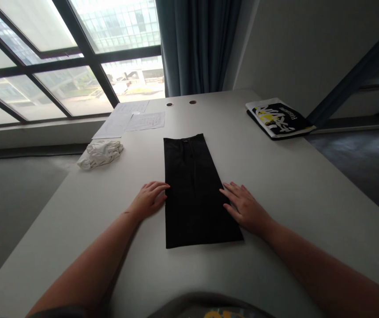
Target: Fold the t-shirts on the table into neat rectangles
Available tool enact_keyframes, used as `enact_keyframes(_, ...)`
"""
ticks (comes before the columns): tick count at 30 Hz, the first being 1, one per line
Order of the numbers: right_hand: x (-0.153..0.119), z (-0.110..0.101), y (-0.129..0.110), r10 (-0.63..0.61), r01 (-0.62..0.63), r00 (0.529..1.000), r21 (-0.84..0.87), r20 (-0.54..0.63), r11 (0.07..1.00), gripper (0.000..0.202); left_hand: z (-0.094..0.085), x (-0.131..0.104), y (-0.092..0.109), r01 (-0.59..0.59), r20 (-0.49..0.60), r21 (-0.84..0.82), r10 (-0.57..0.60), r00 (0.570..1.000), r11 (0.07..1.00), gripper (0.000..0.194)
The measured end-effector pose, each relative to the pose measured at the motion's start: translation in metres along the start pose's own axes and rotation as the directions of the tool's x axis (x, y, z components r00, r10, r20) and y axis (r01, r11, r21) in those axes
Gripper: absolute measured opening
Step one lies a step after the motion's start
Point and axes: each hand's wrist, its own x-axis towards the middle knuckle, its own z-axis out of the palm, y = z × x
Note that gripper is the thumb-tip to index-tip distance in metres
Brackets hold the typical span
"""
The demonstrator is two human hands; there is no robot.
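Note:
A black garment (pixel 194 198), folded into a long flat panel, lies on the white table (pixel 285 190) in front of me. A drawstring seems to show near its far end. My left hand (pixel 150 198) rests at the garment's left edge, its fingertips touching the cloth and its fingers slightly apart. At the right edge, my right hand (pixel 244 205) lies with fingers spread, the tips on the fabric. Neither hand grips anything.
Crumpled white cloth (pixel 100 153) lies at the table's left edge, with paper sheets (pixel 146 121) behind it. A folded black, white and yellow garment (pixel 279 118) sits at the far right. Two round holes are near the back edge, before a blue curtain (pixel 196 48).

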Motion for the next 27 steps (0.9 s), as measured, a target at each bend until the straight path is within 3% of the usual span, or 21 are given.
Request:
enact_keyframes(4, 0.058, 0.003, 0.037, 0.064, -0.060, 0.995, 0.051, -0.076, 0.997, 0.053, 0.013, 0.064, -0.029, 0.142, -0.145, 0.010, -0.139, 0.980, 0.990, 0.044)
enact_keyframes(9, 0.168, 0.010, 0.065, 0.158, -0.157, 0.987, 0.056, -0.017, 0.986, 0.059, 0.030, 0.157, -0.071, 0.360, -0.203, -0.055, -0.364, 0.909, 0.931, 0.051)
enact_keyframes(13, 0.236, 0.013, 0.076, 0.227, -0.227, 0.974, 0.077, 0.003, 0.971, 0.055, 0.035, 0.203, -0.097, 0.440, -0.227, -0.119, -0.456, 0.860, 0.890, 0.049)
enact_keyframes(17, 0.261, 0.018, 0.086, 0.250, -0.242, 0.968, 0.140, -0.037, 0.960, 0.047, 0.036, 0.217, -0.110, 0.404, -0.249, -0.130, -0.424, 0.871, 0.906, 0.043)
enact_keyframes(21, 0.255, 0.021, 0.091, 0.230, -0.167, 0.961, 0.343, -0.155, 0.925, 0.043, 0.035, 0.213, -0.111, 0.254, -0.361, -0.251, -0.334, 0.871, 0.934, 0.042)
enact_keyframes(25, 0.246, 0.018, 0.081, 0.293, -0.046, 0.896, 0.586, -0.335, 0.809, 0.037, 0.030, 0.203, -0.098, 0.109, -0.482, -0.366, -0.288, 0.827, 0.924, 0.040)
enact_keyframes(27, 0.244, 0.015, 0.072, 0.340, -0.010, 0.865, 0.664, -0.370, 0.748, 0.035, 0.025, 0.197, -0.087, 0.071, -0.535, -0.376, -0.280, 0.798, 0.924, 0.038)
